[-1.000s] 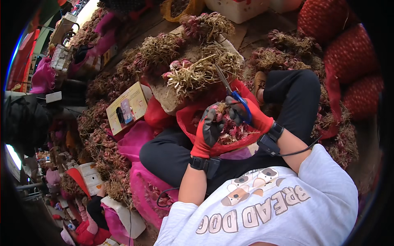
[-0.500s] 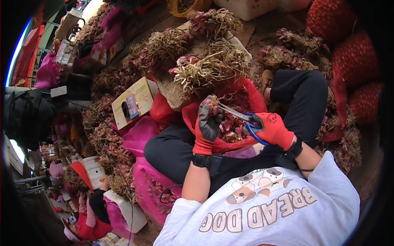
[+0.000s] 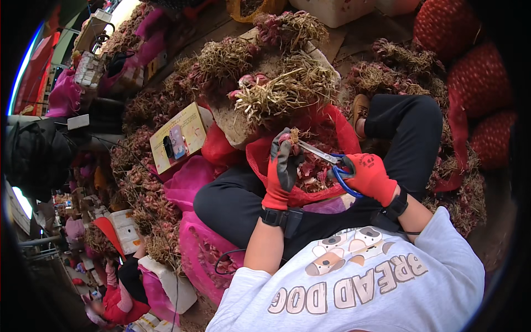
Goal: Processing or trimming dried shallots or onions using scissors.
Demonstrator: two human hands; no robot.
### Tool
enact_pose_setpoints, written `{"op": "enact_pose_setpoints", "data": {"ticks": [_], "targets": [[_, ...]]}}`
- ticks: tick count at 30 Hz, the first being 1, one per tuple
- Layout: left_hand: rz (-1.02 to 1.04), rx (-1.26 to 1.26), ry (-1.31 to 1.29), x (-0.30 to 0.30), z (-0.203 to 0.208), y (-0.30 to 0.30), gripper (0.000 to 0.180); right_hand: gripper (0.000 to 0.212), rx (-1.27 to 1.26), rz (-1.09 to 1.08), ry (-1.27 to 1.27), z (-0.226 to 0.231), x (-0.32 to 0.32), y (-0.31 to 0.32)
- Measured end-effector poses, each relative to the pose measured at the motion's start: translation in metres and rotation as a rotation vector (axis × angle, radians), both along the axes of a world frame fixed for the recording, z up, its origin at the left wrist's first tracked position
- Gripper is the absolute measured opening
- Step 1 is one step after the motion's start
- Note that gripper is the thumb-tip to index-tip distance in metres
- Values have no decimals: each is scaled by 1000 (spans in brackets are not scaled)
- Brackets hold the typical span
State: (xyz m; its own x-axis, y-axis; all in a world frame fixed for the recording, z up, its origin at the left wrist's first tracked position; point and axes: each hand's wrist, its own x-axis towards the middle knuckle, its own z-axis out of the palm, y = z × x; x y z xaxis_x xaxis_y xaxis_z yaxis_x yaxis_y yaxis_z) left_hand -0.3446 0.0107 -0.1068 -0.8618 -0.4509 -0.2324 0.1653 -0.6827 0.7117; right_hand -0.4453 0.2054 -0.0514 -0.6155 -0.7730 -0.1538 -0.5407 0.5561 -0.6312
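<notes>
Left hand is hiding part of the bulb, scissors are blurring into dry strands at the tips, bunches are covering part of slab's left edge, white box is running off top.

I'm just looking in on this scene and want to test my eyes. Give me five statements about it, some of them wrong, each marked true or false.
1. The right hand holds scissors with blue handles. True.
2. The left hand is empty. False: it holds a small reddish bulb.
3. An open red mesh bag lies in front of the seated person. True.
4. The scissors' blades point away from the left hand. False: they point toward the bulb it holds.
5. The yellow box is on the person's right. False: it is on the left.
</notes>
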Motion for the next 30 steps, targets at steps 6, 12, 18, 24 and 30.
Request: {"op": "enact_pose_setpoints", "data": {"ticks": [6, 12, 18, 24, 30], "targets": [[-7, 149, 70, 4, -3, -1, 28, 27, 66, 24, -109, -17, -4, -1], [-34, 175, 55, 5, -5, -5, 28, 22, 4, -16, -948, -35, -9, 5], [27, -43, -42, 2, -7, -3, 31, 37, -48, 70, -153, -20, -1, 3], [13, -108, -71, 0, -2, 0, 31, 34, 35, 41, -36, -8, -5, 4], [-20, -16, -51, 3, -12, -1, 33, 38, 80, 54, 175, -14, -4, 6]]}}
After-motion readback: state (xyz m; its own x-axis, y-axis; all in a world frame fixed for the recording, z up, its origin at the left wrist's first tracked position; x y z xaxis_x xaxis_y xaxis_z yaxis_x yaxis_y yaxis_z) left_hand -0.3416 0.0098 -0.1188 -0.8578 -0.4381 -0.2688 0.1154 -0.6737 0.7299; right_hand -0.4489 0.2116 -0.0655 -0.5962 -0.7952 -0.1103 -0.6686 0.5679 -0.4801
